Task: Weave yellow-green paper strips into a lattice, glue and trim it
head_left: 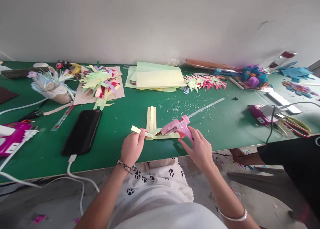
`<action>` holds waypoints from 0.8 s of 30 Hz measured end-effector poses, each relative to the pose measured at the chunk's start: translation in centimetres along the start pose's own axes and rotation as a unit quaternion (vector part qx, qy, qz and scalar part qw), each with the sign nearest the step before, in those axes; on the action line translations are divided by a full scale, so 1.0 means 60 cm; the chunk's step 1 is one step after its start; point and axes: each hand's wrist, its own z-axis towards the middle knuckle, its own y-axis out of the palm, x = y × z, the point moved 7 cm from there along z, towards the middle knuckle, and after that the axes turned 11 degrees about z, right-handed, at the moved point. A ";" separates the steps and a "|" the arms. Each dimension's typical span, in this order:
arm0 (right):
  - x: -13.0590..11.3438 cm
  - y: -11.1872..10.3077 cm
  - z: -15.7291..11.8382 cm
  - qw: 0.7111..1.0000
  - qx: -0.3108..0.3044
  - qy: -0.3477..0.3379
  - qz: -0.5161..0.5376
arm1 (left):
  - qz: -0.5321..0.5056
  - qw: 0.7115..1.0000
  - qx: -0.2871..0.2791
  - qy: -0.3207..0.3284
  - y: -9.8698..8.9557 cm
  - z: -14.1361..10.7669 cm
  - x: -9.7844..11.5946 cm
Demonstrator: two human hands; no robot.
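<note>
My right hand (198, 148) is wrapped round the handle of a pink glue gun (175, 125), with a long clear glue stick (206, 107) poking out of its back. The nozzle points left and meets the pale yellow paper strips (151, 120), which lie on the table in an L shape. Pinched in my left hand (133, 145) is the folded end of a paper strip (136, 129), its tip raised above the table. Whether glue is coming out of the nozzle is too small to tell.
A black phone (82, 132) with a white cable lies left on the green table (125, 155). Behind are pale paper sheets (160, 77) and a heap of paper strips (100, 78). Scissors (295, 125) lie right, near a person in dark clothes (287, 162). Magenta power strips (261, 115) sit at both sides.
</note>
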 end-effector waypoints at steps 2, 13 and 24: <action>-0.004 0.008 -0.003 1.000 -0.009 -0.012 -0.016 | -0.005 1.000 -0.003 -0.004 -0.001 0.001 -0.001; -0.016 0.019 -0.006 0.995 -0.020 -0.062 -0.080 | -0.002 1.000 -0.012 -0.011 0.004 0.002 -0.006; -0.011 0.009 -0.007 0.993 -0.022 -0.058 -0.098 | -0.006 1.000 -0.011 -0.006 0.004 0.002 -0.005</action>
